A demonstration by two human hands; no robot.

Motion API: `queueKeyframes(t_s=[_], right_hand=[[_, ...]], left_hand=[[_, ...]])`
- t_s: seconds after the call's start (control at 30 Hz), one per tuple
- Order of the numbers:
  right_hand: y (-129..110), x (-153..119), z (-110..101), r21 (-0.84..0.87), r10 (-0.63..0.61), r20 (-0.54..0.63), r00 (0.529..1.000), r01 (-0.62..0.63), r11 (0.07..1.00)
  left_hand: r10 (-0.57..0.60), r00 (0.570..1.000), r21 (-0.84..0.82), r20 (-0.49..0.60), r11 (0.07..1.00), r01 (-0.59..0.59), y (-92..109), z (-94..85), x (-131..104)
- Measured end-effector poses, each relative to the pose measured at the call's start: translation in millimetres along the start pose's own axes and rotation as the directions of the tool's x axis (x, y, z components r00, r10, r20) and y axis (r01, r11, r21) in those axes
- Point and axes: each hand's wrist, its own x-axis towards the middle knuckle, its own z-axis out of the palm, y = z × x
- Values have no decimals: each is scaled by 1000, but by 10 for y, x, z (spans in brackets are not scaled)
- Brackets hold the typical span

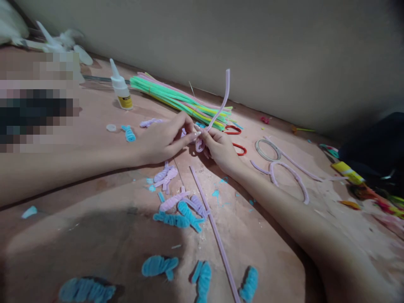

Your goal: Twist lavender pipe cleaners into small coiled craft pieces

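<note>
Both my hands meet near the middle of the view, fingertips together on a lilac pipe cleaner (225,97). Its free end rises up above the knuckles, and a small loop of it hangs below the fingers. My left hand (167,136) pinches the coiled part between thumb and forefinger. My right hand (219,147) grips the same pipe cleaner from the other side. Just under the hands lie coiled lilac pieces (168,176) and coiled blue pieces (172,219). A straight lilac pipe cleaner (216,231) runs toward the front edge.
Behind my hands lies a bundle of green, yellow and pink pipe cleaners (170,94). Red-handled scissors (241,149) are partly hidden by it. A glue bottle (121,90) stands at left; a tape ring (267,150) lies right. More blue coils (86,290) lie in front.
</note>
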Motion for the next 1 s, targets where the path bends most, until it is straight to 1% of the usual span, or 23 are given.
queueKeyframes(t_s=[0.03, 0.07, 0.13, 0.2, 0.3, 0.37, 0.47, 0.5, 0.57, 0.63, 0.7, 0.77, 0.83, 0.9, 1.0], right_hand=[[-5, -2, -3, 4, 13, 31, 999, -13, 1000], [-13, -6, -5, 0, 19, 61, 998, -19, 1000], [-34, -15, -9, -30, 15, 107, 994, -11, 999], [-55, -27, -12, -77, -1, 135, 991, 11, 997], [-73, -52, -21, -141, -16, 174, 985, 41, 989], [-76, -70, -27, -178, -10, 192, 981, 45, 983], [-77, -95, -31, -225, 13, 194, 981, 32, 974], [-78, -101, -31, -230, 24, 199, 980, 23, 973], [-83, -109, -28, -216, 44, 215, 976, 4, 976], [-88, -110, -21, -200, 52, 225, 973, -6, 980], [-89, -106, -9, -203, 41, 206, 978, 1, 979], [-82, -96, 6, -191, 27, 152, 988, 3, 982], [-66, -82, 21, -139, 8, 88, 996, 4, 990], [-47, -69, 31, -101, -22, 32, 999, 25, 995], [-31, -60, 34, -147, -79, -27, 997, 74, 986]], left_hand=[[-28, 1000, -77, -11, 997, 27, -18, -1, 12], [-30, 999, -135, -12, 990, 28, -33, 0, 24], [11, 1000, -178, 10, 984, -9, -53, 3, 42], [58, 997, -143, 48, 989, -50, -51, 3, 47], [89, 990, -27, 105, 996, -87, -29, -2, 40], [121, 985, 21, 120, 992, -124, -21, -6, 38], [189, 975, -2, 114, 982, -190, -25, -15, 47], [195, 975, -12, 110, 981, -195, -28, -17, 50], [157, 981, -8, 112, 987, -157, -28, -17, 51], [87, 989, 44, 118, 995, -93, -20, -9, 42], [37, 994, 135, 102, 990, -51, -12, 9, 25], [20, 998, 244, 58, 969, -34, -13, 39, 6], [31, 999, 341, 17, 939, -35, -26, 73, -10], [56, 998, 397, -8, 917, -48, -40, 104, -21], [81, 997, 425, -15, 903, -66, -37, 120, -28]])
